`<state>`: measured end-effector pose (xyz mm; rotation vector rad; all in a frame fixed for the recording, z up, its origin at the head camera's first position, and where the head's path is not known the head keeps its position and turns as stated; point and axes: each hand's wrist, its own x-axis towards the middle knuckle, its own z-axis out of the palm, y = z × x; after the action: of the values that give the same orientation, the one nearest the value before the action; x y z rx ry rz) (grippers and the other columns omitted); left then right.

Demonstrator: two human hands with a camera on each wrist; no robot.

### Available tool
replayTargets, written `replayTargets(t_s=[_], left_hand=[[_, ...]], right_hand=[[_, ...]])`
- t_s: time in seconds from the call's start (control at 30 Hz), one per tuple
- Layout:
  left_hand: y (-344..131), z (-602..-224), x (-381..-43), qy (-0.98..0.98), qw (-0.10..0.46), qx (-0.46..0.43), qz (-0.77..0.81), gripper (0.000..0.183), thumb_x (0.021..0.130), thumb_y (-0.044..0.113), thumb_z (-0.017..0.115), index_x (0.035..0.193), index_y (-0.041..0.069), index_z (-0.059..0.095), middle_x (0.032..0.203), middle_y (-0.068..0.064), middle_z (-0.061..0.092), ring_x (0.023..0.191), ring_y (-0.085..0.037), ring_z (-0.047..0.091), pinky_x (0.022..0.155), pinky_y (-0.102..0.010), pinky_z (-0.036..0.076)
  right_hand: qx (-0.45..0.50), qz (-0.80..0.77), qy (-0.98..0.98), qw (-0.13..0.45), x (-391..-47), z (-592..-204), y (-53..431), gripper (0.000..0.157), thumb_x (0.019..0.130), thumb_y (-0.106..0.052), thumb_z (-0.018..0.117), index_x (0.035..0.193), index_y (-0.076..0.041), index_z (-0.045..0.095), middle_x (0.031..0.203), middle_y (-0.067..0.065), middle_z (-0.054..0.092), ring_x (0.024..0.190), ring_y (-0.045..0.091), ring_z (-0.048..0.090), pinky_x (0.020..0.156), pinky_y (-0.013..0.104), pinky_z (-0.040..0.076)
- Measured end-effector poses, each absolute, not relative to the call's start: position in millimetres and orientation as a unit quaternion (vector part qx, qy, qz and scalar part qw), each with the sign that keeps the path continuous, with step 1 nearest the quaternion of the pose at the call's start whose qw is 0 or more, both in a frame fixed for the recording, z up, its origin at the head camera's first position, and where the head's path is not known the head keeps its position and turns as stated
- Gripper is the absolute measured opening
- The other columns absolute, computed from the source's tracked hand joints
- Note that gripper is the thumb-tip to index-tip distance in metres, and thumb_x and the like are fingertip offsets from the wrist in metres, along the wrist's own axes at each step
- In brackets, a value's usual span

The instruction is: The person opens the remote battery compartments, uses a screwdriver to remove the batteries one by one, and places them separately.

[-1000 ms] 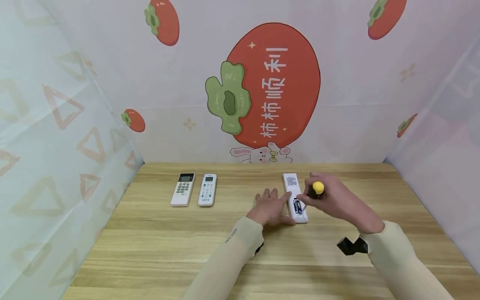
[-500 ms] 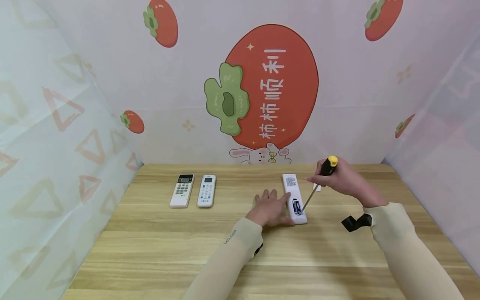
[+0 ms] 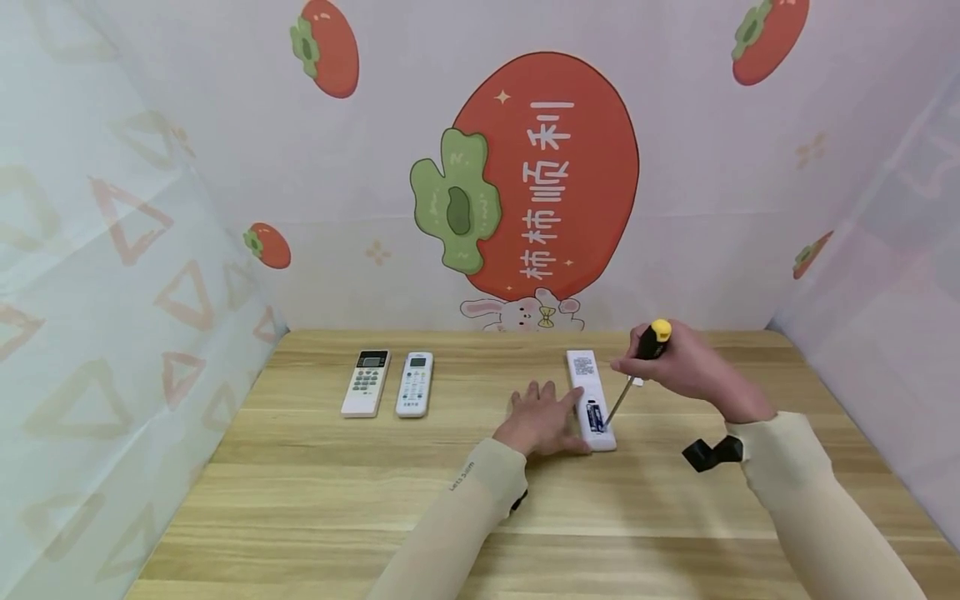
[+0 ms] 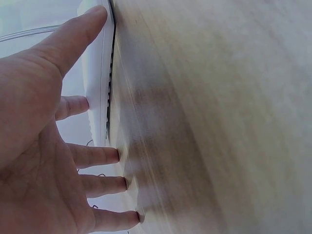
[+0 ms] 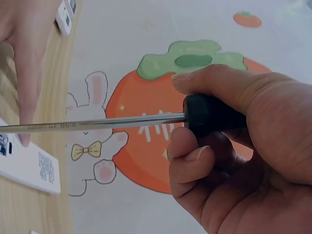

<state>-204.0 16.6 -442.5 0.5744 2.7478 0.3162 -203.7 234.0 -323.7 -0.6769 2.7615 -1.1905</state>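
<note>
A white remote control lies back side up on the table, its battery compartment uncovered. Dark blue batteries show inside. My left hand is spread beside it, thumb and index finger touching its left edge while the other fingertips rest on the wood. My right hand grips a screwdriver by its black handle with a yellow end. In the right wrist view, the screwdriver's long metal shaft extends left from the fingers. Its tip meets the lower right side of the compartment in the head view.
Two more remotes, a white one with a dark top and a rounded white one, lie face up at the table's back left. A small white piece lies partly hidden behind the right hand. Printed cloth walls enclose the table.
Over the second, my right hand has shifted right and slightly away, swinging the screwdriver's handle rightward. The tip stays around the batteries. My left hand and the remote hold their place.
</note>
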Motion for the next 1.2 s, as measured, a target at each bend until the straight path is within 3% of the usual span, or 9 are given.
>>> replayTargets(t_s=[0.47,0.9,1.2], left_hand=[[17,-443,-203,0.961,0.158,0.192,0.118,0.091,0.083,0.068,0.070,0.160,0.039,0.030,0.162,-0.015,0.031,0.150,-0.042,0.023,0.116,-0.063,0.021],[17,-444,-202,0.961,0.155,0.192,0.124,0.092,0.083,0.067,0.071,0.160,0.038,0.031,0.163,-0.016,0.029,0.150,-0.043,0.022,0.117,-0.064,0.020],[17,-444,-202,0.961,0.154,0.191,0.123,0.093,0.082,0.067,0.073,0.160,0.038,0.030,0.163,-0.015,0.029,0.150,-0.042,0.022,0.117,-0.063,0.020]], right_hand=[[-0.304,-0.363,0.876,-0.090,-171,-334,208,0.029,0.081,-0.003,0.084,0.074,-0.019,0.061,0.075,-0.012,0.058,0.066,0.008,0.055,0.063,0.028,0.048],[-0.196,-0.399,0.894,-0.058,-175,-334,221,0.021,0.087,-0.011,0.081,0.077,-0.010,0.062,0.076,0.002,0.059,0.069,0.018,0.054,0.063,0.030,0.047],[-0.174,-0.413,0.892,-0.066,-182,-337,239,0.025,0.089,-0.017,0.080,0.072,-0.009,0.064,0.068,0.000,0.058,0.062,0.015,0.049,0.055,0.031,0.042]])
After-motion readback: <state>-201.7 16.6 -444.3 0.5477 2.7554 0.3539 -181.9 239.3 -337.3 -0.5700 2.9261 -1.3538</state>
